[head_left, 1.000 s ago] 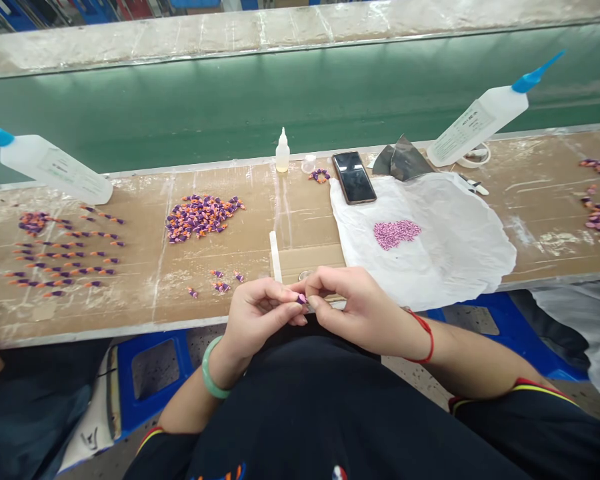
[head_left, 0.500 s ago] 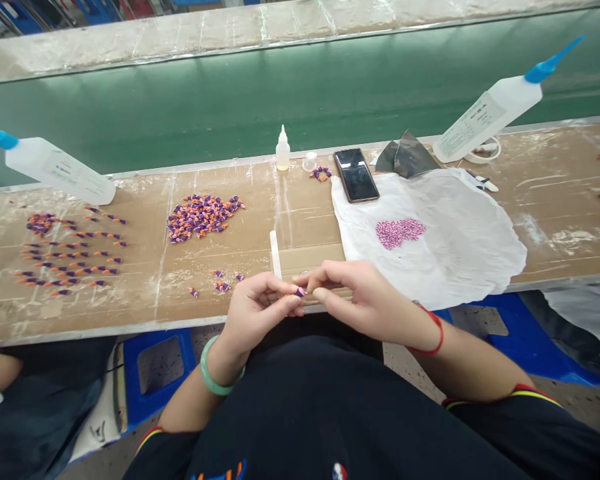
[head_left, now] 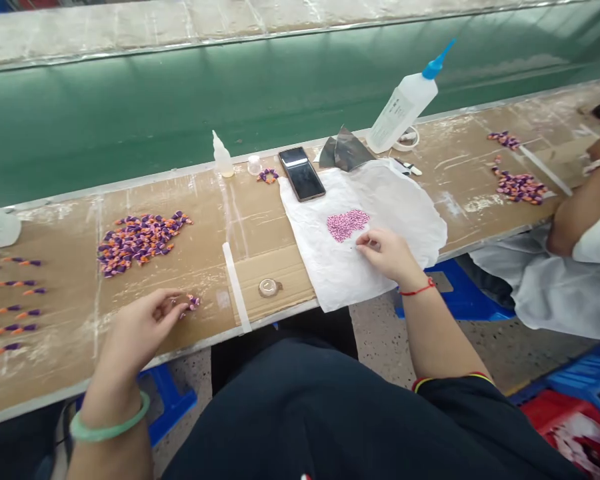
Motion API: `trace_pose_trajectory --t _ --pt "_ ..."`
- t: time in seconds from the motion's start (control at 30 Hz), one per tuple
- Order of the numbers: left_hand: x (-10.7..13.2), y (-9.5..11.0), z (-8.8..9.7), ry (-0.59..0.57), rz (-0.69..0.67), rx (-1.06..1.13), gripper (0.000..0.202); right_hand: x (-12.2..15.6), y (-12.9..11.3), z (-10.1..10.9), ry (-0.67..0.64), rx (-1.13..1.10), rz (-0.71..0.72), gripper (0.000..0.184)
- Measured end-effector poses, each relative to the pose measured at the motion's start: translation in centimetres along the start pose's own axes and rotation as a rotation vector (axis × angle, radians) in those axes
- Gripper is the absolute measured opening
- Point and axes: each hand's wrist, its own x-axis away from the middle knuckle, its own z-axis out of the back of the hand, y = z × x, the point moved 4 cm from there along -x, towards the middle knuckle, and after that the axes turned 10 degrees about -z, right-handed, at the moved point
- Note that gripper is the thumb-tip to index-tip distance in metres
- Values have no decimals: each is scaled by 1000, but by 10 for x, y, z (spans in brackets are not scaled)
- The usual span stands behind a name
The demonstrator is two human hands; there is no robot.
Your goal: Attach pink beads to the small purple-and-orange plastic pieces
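My left hand [head_left: 143, 323] is low over the cardboard-covered table. Its thumb and fingers are curled together at a little group of purple, pink and orange pieces [head_left: 193, 302]; whether one is between the fingertips is hard to see. Over the white cloth [head_left: 395, 200], my right hand [head_left: 387, 253] has its thumb and forefinger pinched, at the lower edge of a spread of tiny pink bits [head_left: 347, 225]. Anything in that pinch is too small to make out. A larger heap of purple-and-orange pieces [head_left: 140, 241] lies beyond my left hand.
Between my hands lie a white strip [head_left: 236, 287] and a small round clear disc [head_left: 269, 287]. Behind stand a small dropper bottle [head_left: 223, 157], a phone [head_left: 303, 175] and a large blue-tipped bottle [head_left: 405, 110]. Another person's arm [head_left: 583, 200] rests at the right.
My hands were together in front of me on a purple piece; they have parted, left toward the little group, right onto the cloth. The view has swung right.
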Motion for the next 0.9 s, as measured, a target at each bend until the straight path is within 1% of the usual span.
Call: trace_pose_trajectory --t 0.1,0.2,0.37,0.6,0.73,0.9 --pt "5 -5 9 98 31 -132 23 -7 1 -6 36 4 -14 10" --pt "8 -7 12 166 69 -177 26 -15 3 -12 73 4 -29 8" --pt "4 2 9 115 131 -109 25 -22 4 -20 94 26 -34 5" --pt "-2 22 7 229 183 -69 31 -22 -1 -26 75 100 14 13" --pt "-2 23 1 259 164 -22 32 -20 -4 -28 88 136 20 13" --pt "1 16 -6 262 148 45 30 -18 -5 -27 97 148 14 10"
